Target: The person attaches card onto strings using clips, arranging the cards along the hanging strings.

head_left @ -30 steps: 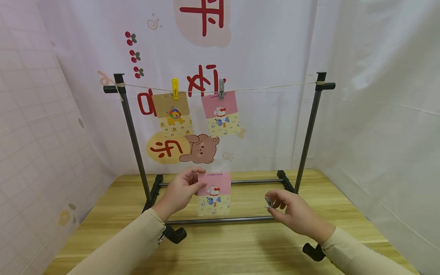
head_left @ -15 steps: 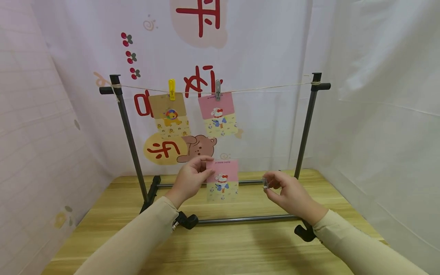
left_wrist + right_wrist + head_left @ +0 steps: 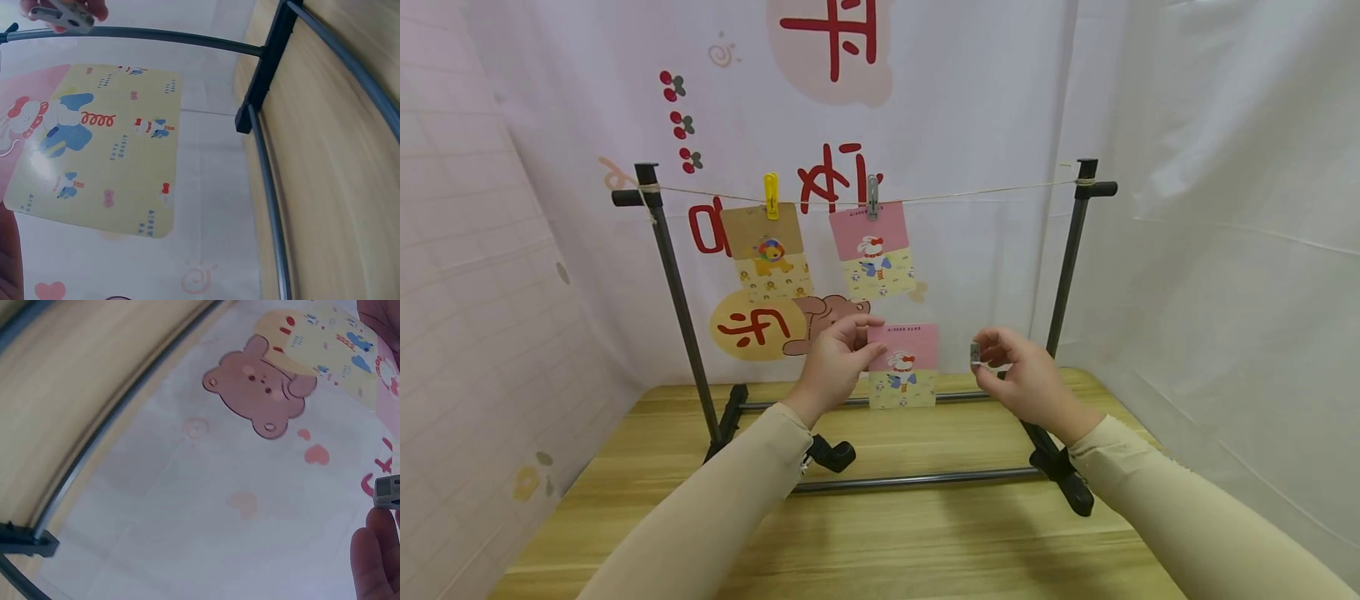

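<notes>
In the head view my left hand (image 3: 837, 365) pinches the upper left edge of a pink and yellow rabbit card (image 3: 904, 367), held upright below the string. To its right, apart from the card, my right hand (image 3: 1022, 375) holds a grey clothespin (image 3: 975, 353) between thumb and fingers. The left wrist view shows the card's yellow half (image 3: 119, 150) large, with the clothespin (image 3: 69, 15) at the top. Above hang a brown and yellow lion card (image 3: 767, 254) under a yellow clothespin (image 3: 771, 197) and another rabbit card (image 3: 874, 250) under a grey clothespin (image 3: 872, 197).
A thin string (image 3: 985, 192) runs between two dark posts, the left post (image 3: 677, 300) and the right post (image 3: 1067, 267). The rack's lower bar (image 3: 925, 480) crosses above the wooden table (image 3: 880, 542). A printed white curtain (image 3: 985, 100) hangs behind.
Both hands have risen toward the string, the left also going right, with the card and grey clothespin still held. The hanging cards keep their places on the string.
</notes>
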A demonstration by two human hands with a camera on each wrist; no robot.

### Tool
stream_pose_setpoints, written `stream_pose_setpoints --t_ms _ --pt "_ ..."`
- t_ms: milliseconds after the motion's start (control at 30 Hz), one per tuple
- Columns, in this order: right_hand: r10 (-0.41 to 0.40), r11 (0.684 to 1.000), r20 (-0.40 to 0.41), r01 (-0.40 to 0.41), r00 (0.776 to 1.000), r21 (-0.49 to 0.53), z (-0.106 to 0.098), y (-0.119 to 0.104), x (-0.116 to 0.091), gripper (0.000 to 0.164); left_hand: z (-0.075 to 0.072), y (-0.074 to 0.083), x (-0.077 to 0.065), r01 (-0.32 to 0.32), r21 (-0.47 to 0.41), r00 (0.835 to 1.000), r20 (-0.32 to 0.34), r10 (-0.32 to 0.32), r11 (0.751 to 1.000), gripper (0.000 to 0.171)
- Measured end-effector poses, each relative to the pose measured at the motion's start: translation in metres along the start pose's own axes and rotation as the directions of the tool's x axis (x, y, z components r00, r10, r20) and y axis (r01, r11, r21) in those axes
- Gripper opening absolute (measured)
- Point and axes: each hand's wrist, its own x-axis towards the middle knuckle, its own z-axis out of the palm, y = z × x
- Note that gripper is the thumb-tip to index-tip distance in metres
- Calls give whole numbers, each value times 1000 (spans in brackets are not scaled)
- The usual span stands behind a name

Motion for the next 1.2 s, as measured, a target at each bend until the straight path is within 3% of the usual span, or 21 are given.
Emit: stream_pose_setpoints --t_ms 267,533,900,1200 --pt "-59 997 -61 56 996 -51 -10 -1 21 23 7 10 20 -23 -4 1000 -7 23 1000 33" --pt "-87 996 -108 82 990 -44 -23 -6 37 23 11 19 36 -7 2 1000 -12 7 1000 31" --pt "-58 998 -139 58 989 -2 -39 -14 62 22 16 34 55 -24 -54 1000 -7 23 998 30" --pt "-19 999 -177 25 984 31 -49 -17 78 22 17 41 68 -28 -46 999 -26 27 999 33"
